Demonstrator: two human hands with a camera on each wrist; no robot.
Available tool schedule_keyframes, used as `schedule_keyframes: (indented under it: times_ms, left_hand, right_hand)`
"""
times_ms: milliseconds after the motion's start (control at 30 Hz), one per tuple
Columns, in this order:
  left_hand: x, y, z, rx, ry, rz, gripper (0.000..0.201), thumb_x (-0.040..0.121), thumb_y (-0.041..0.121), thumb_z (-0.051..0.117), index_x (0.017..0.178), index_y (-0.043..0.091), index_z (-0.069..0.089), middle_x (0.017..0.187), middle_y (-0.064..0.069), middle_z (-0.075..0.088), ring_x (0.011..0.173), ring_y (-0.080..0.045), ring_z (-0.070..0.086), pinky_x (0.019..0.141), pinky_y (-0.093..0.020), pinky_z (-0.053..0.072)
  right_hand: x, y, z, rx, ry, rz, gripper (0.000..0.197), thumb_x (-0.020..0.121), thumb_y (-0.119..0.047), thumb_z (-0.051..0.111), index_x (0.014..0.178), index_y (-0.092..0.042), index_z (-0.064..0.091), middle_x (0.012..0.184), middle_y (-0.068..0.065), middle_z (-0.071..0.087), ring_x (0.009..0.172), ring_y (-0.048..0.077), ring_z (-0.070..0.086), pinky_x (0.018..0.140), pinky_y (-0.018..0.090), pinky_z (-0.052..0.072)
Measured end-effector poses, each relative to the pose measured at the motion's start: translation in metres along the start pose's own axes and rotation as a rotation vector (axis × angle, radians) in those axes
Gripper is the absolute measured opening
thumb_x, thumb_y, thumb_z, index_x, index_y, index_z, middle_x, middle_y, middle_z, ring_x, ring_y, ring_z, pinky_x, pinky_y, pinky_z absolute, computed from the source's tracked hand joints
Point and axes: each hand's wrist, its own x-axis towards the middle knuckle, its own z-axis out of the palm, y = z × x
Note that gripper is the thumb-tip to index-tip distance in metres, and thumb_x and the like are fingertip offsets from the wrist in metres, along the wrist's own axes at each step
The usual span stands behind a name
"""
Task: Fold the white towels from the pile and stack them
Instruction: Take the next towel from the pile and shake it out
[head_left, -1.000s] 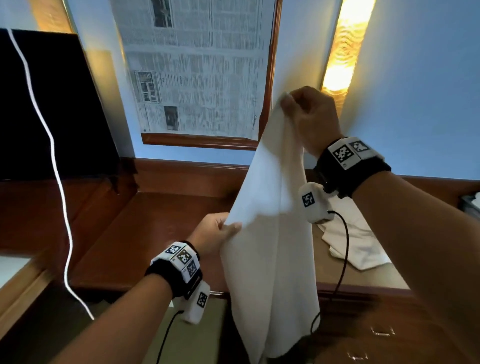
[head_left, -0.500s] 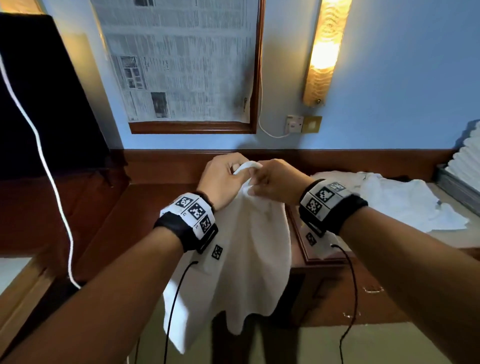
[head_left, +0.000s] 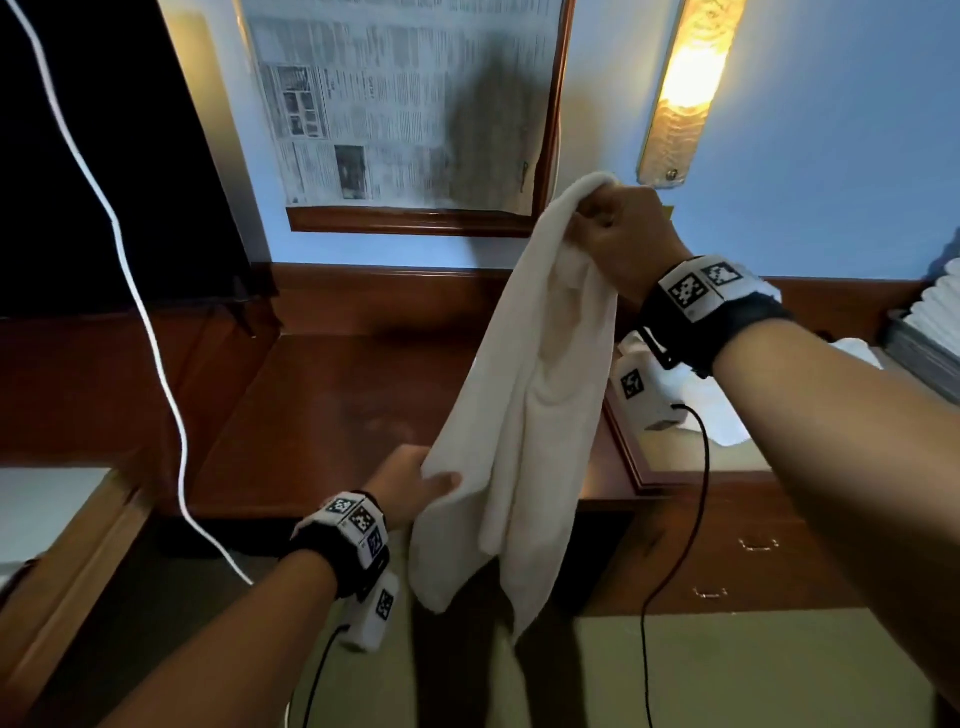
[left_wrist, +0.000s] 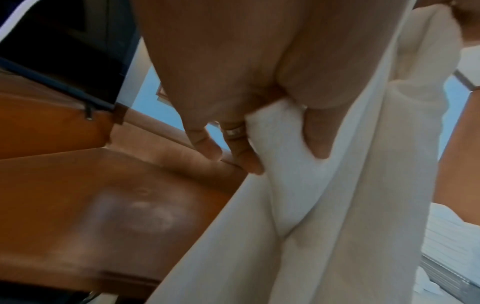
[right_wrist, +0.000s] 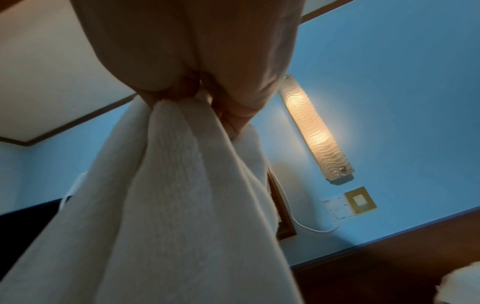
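Hanging in the air over the front edge of the wooden desk (head_left: 322, 415), the white towel (head_left: 524, 415) is now stretched top to bottom, w/ both hands apart; half a sec ago they were bunched together at one spot on it. Right hand (head_left: 623, 239) is up high near the wall lamp (head_left: 685, 88), fist closed around the top corner, while left hand (head_left: 410, 483) has dropped low and pinches the towel's left edge btwn thumb and fingers (left_wrist: 319, 131). More white towels (head_left: 722, 415) lie in a heap on the desk behind the right wrist.
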Motion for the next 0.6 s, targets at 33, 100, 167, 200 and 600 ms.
schedule_keyframes:
  times_ms: [33, 100, 167, 200, 600]
  left_hand:
    - [-0.003, -0.007, -0.001, 0.020, 0.021, 0.001, 0.029, 0.084, 0.048, 0.067, 0.072, 0.021, 0.063, 0.075, -0.001, 0.066, 0.066, -0.012, 0.058, 0.064, -0.034, 0.048]
    - [-0.010, -0.017, -0.013, -0.028, 0.171, 0.012, 0.040, 0.076, 0.053, 0.064, 0.066, 0.014, 0.059, 0.065, -0.003, 0.058, 0.062, -0.017, 0.048, 0.055, -0.029, 0.039]
    - [-0.016, -0.026, -0.036, -0.130, 0.426, 0.010, 0.041, 0.083, 0.038, 0.073, 0.066, 0.004, 0.060, 0.063, -0.006, 0.053, 0.063, -0.017, 0.044, 0.049, -0.019, 0.029]
    - [-0.018, -0.029, -0.051, -0.186, 0.550, -0.003, 0.034, 0.086, 0.028, 0.076, 0.072, -0.001, 0.065, 0.068, -0.010, 0.056, 0.067, -0.017, 0.046, 0.050, -0.018, 0.031]
    - [0.004, -0.086, -0.150, 0.249, 0.713, -0.323, 0.032, 0.095, 0.029, 0.063, 0.091, -0.003, 0.071, 0.094, -0.030, 0.066, 0.093, -0.044, 0.063, 0.072, -0.042, 0.041]
  right_hand:
    - [0.000, 0.001, -0.001, -0.012, 0.003, 0.031, 0.021, 0.093, -0.023, 0.061, 0.105, -0.013, 0.075, 0.098, 0.005, 0.073, 0.090, 0.019, 0.068, 0.080, 0.035, 0.057]
    - [-0.003, 0.008, -0.004, -0.108, -0.004, 0.085, 0.024, 0.094, -0.026, 0.059, 0.105, -0.011, 0.075, 0.099, 0.006, 0.072, 0.091, 0.021, 0.067, 0.079, 0.036, 0.053]
    - [-0.013, 0.021, -0.009, -0.195, -0.049, 0.161, 0.020, 0.097, -0.026, 0.059, 0.092, -0.013, 0.073, 0.084, 0.000, 0.065, 0.077, 0.015, 0.060, 0.072, 0.028, 0.042]
    - [-0.020, 0.032, -0.011, -0.189, -0.080, 0.227, 0.019, 0.097, -0.026, 0.061, 0.083, -0.015, 0.070, 0.076, -0.003, 0.060, 0.069, 0.012, 0.054, 0.067, 0.025, 0.038]
    - [-0.145, 0.188, 0.022, -0.359, -0.172, 0.744, 0.022, 0.092, -0.015, 0.068, 0.106, 0.001, 0.072, 0.115, 0.021, 0.065, 0.103, 0.035, 0.062, 0.084, 0.032, 0.043]
